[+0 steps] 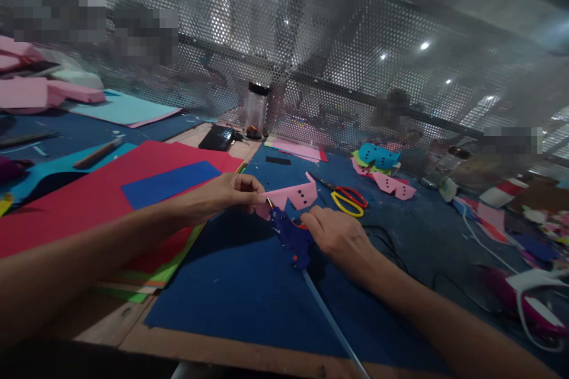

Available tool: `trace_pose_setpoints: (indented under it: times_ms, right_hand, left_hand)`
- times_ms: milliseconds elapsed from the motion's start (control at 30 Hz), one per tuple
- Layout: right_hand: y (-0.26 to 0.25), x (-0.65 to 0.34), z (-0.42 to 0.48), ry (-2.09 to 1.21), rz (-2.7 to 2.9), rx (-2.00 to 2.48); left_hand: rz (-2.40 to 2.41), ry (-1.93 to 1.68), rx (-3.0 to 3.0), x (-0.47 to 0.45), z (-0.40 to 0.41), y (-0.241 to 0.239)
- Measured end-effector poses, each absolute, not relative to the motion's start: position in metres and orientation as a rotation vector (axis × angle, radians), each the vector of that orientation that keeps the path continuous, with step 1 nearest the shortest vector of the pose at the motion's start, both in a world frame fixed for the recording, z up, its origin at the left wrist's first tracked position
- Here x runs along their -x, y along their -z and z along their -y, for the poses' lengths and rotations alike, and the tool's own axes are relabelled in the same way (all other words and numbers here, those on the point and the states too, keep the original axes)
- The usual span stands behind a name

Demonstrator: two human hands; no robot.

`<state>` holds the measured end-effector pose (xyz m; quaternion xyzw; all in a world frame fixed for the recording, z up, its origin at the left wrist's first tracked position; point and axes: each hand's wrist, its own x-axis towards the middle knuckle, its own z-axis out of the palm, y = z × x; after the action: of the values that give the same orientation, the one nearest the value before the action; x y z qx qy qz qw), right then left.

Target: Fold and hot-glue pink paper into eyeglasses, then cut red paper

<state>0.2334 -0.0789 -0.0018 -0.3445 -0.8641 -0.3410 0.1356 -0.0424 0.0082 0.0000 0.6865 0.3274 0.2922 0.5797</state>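
Observation:
My left hand [242, 190] pinches the left end of a folded pink paper strip [291, 196] marked with small black squares. In my right hand [340, 234] is a blue hot glue gun [291, 237], its fingers closed around the handle. The gun's metal nozzle meets the strip's left end, close to my left fingertips. From the back of the gun a long, pale glue stick [331, 314] runs toward the table's front edge. Behind my right hand lie scissors [351, 200] with red and yellow handles.
Red paper sheets [98, 189] with a blue rectangle [171, 183] lie left. Finished-looking folded strips, one blue [379, 156], sit back right. A jar [256, 111] and black phone-like object [217, 137] stand near the perforated metal screen [320, 65]. A purple-and-white tool [533, 308] and cords lie right.

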Motion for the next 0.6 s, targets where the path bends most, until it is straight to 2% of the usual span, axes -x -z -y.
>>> trace_pose_setpoints:
  times_ms: [600]
  right_hand:
    - [0.0059,-0.2335,0.0783,0.980,2.481,1.001]
  left_hand:
    - [-0.761,-0.666,-1.626,0.0431,-0.0087,0.0018]
